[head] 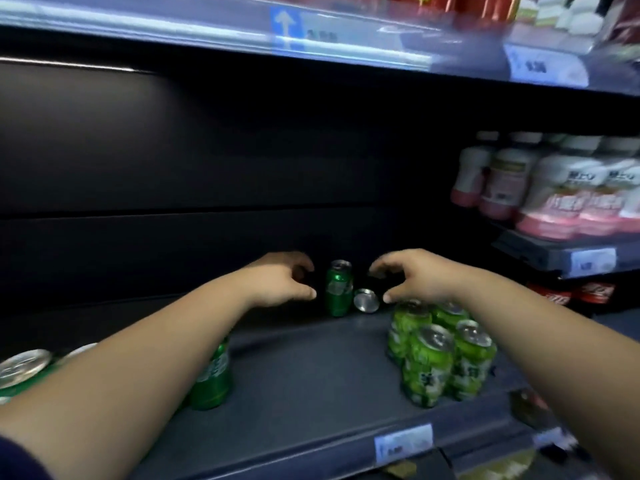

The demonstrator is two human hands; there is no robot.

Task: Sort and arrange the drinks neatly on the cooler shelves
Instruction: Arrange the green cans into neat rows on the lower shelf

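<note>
A dark green can [338, 288] stands upright at the back of the grey cooler shelf [304, 375]. Beside it on its right a second can [366, 300] lies on its side, its silver end facing me. My left hand [282, 280] hovers just left of the upright can, fingers loosely curved, holding nothing. My right hand [410, 275] hovers above and right of the fallen can, also empty. A cluster of light green cans [440, 355] stands at the right under my right forearm. More dark green cans [211, 375] stand at the left, partly hidden by my left arm.
White and pink bottles [554, 188] fill a neighbouring shelf at the right, with red cans [595, 292] below them. An upper shelf edge with price tags [547, 65] runs overhead. A price tag [403, 443] marks the front lip. Bare shelf floor lies between the two can groups.
</note>
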